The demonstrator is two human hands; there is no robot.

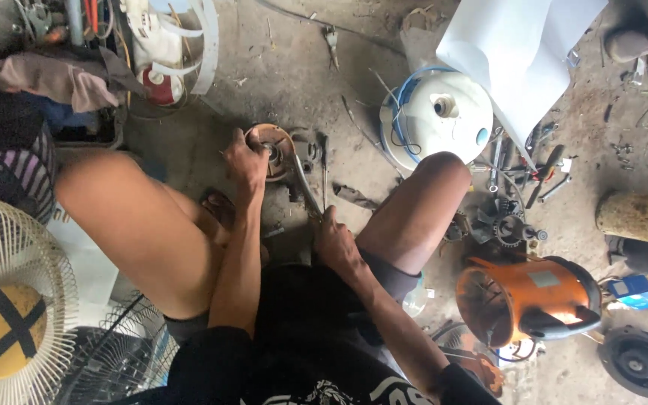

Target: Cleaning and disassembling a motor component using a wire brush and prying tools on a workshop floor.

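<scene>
1. Nearest the camera, the right hand (335, 238) sits low between the knees, its fingers wrapped shut around the lower end of a slim metal tool (305, 187); the exact kind of tool is too small to tell
2. The tool's long axis runs up and to the left, away from the body, from the right hand toward the round rusty motor part (279, 142) on the concrete floor (286, 67); its far tip meets that part just beside the left hand
3. The left hand (245, 161) lies farther out, fingers curled closed over the near-left rim of the motor part, pressing down on it; this hand is the 1 touching the part, while the right reaches it only through the tool
4. The motor part is disc-shaped, brown and dull with rust, with a darker hub at its middle; the tool is thin, grey and smooth
5. To the right, well apart, stands an orange motor housing (526, 296), hollow and glossy
6. Farther out lies a white plastic fan base (440, 112), domed and smooth, with loose hand tools (538, 169) scattered beside it
7. At the left edge, a cream wire fan guard (13, 300) with a yellow centre leans near the left knee
</scene>
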